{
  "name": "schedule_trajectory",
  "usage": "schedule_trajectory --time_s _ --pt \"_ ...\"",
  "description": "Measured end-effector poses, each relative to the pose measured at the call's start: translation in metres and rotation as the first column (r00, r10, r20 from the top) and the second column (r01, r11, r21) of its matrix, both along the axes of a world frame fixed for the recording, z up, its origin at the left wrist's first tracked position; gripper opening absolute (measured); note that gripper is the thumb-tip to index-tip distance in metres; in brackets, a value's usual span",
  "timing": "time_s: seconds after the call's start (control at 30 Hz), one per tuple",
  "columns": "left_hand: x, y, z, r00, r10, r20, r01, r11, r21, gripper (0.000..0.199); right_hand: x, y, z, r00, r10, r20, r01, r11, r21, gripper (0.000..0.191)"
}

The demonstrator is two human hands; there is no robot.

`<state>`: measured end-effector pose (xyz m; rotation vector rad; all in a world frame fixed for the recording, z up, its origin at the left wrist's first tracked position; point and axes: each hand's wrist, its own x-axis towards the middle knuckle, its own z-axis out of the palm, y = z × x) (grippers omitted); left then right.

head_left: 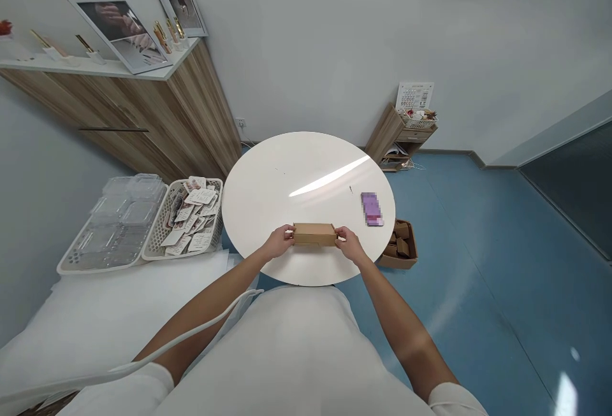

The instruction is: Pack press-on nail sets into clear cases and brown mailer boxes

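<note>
A small brown cardboard box (314, 235) is over the near part of the round white table (268, 174). My left hand (278, 241) grips its left end, fingers and thumb closed on the edge. At the opposite end, my right hand (350, 244) pinches the box the same way. The box looks closed, its long side facing me. I cannot tell whether it rests on the tabletop or is held just above it. To the right of my right hand lies a purple, pixelated flat item (371, 209).
Left of the table stand a white basket of printed cards (191, 218) and a basket of clear plastic containers (115, 225). An open carton (400, 245) holding brown boxes sits on the floor at right. A wooden cabinet (191, 104) stands behind left, a small shelf (406, 136) behind right.
</note>
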<state>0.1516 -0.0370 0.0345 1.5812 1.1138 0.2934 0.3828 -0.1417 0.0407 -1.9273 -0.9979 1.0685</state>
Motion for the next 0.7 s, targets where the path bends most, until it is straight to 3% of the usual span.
schedule_trajectory --time_s 0.17,0.27,0.43,0.7 --pt "0.001 -0.022 -0.021 0.996 0.024 0.088 -0.031 0.997 0.077 0.037 -0.016 -0.018 -0.02 0.996 -0.075 0.043 0.073 0.996 0.048 0.027" --pt "0.003 -0.036 -0.028 0.996 0.004 0.086 -0.012 0.996 0.092 0.054 -0.021 -0.029 -0.024 0.994 -0.094 0.059 0.091 0.994 0.057 0.023" --pt "0.011 -0.044 -0.032 0.995 0.017 -0.094 -0.014 0.999 0.034 0.068 -0.015 -0.039 -0.023 0.986 -0.106 0.129 0.112 0.993 -0.041 0.038" --pt "0.02 -0.042 -0.026 0.968 -0.093 -0.232 0.117 0.989 0.092 0.055 -0.001 -0.031 -0.012 0.925 0.188 0.33 -0.077 0.944 -0.321 0.057"
